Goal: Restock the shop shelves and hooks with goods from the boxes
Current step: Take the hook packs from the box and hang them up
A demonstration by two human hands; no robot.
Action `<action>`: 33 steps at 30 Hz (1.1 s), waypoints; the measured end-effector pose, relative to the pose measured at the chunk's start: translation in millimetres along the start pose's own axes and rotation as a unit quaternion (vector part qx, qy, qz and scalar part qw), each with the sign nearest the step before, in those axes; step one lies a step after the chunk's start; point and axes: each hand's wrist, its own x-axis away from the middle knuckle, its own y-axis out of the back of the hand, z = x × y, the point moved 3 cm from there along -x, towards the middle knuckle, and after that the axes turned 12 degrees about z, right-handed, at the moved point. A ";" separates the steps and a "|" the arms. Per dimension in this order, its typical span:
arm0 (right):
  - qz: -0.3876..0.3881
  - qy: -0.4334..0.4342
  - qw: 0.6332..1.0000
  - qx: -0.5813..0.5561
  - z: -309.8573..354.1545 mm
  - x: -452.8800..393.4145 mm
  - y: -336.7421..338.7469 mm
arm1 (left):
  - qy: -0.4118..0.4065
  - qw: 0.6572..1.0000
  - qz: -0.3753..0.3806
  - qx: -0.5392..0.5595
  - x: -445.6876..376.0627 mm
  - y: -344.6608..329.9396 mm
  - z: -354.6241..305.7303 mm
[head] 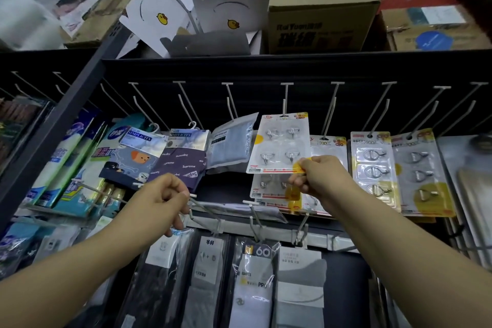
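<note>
Right hand (318, 176) pinches the hook card (279, 142) by its bottom corner, grip narrow, card hanging on the peg (285, 100) just above, probably to seat it. Left hand (162, 201) curls round a lower peg (202, 206), likely steadying.

Right hand (320, 174): pinches the lower right corner of a hook pack (281, 142) that hangs on a white peg (285, 100).
Left hand (162, 204): fingers curled round a lower peg (205, 208).
Neighbours: more hook cards (371, 168) to the right, underwear packs (178, 154) to the left.
Below: sock packs (253, 282) hanging.
Top shelf: cardboard box (319, 5).
</note>
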 end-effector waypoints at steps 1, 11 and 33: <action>-0.001 -0.012 1.000 0.002 -0.3 -1.7 -0.7 | 0.001 1.000 -0.001 0.001 -0.2 0.0 0.0; 0.020 -0.161 0.982 0.098 -23.2 -29.0 -3.3 | 0.007 1.000 0.008 0.014 4.1 -2.5 7.6; -0.059 0.169 0.966 0.186 -26.9 81.9 23.2 | -0.024 0.994 0.062 0.091 38.6 -60.0 32.2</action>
